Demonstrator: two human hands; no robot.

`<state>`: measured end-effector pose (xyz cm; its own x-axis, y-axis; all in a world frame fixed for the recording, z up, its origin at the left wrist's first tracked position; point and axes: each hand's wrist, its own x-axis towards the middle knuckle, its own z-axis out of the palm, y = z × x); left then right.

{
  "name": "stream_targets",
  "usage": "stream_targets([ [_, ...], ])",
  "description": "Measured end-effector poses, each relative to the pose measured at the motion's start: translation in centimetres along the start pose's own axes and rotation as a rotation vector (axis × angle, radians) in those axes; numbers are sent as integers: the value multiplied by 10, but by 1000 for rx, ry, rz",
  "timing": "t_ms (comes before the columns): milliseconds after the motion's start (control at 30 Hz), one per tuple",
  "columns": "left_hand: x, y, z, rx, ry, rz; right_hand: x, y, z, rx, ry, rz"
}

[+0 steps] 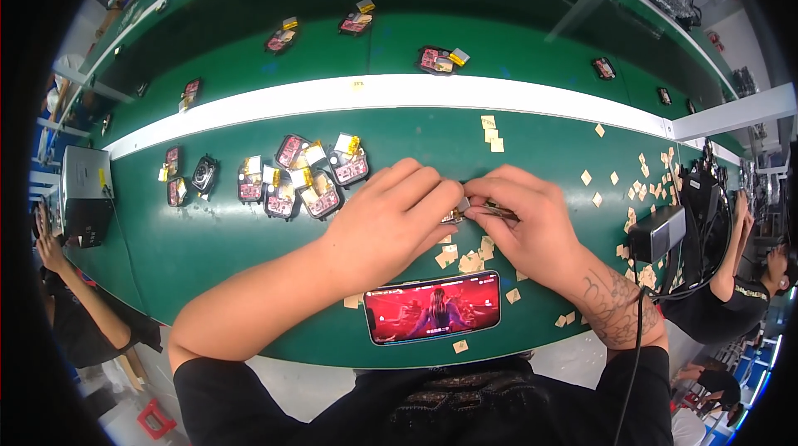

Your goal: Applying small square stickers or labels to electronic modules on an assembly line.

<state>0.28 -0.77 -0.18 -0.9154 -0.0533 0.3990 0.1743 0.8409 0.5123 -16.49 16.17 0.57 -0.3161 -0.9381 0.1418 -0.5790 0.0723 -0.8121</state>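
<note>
Both hands meet over the green table (399, 132), a little right of its middle; the left hand (391, 209) is closed, fingers curled and thumb beneath, on a small part (452, 216), most of which is hidden by the fingers; the right hand (528, 213) pinches a thin tool (502, 212) between thumb and fingers, its tips close beside the left hand's; the part sits between the two hands, above the phone (432, 310); whether the tool touches it, I cannot tell.

Just below the fingers lie tan pads (470, 262), some overlapping; the phone lies nearer the body, its screen lit in red; more pads are strewn at the right, around a grey-topped adapter (661, 232) with a black cable (639, 346).

Left of the left hand, open units (292, 152) with red boards cluster together; a dark unit (204, 172) lies farther left; beyond the white rail (399, 92), more units (436, 59) lie spaced apart on a green belt (524, 51).
</note>
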Motion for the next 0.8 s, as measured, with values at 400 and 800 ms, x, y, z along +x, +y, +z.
stream_targets([
  [400,-1,3,3,-16,14,-8,4,-18,3,-151,9,31],
  [800,3,1,3,24,95,87,13,-12,-10,69,8,166],
])
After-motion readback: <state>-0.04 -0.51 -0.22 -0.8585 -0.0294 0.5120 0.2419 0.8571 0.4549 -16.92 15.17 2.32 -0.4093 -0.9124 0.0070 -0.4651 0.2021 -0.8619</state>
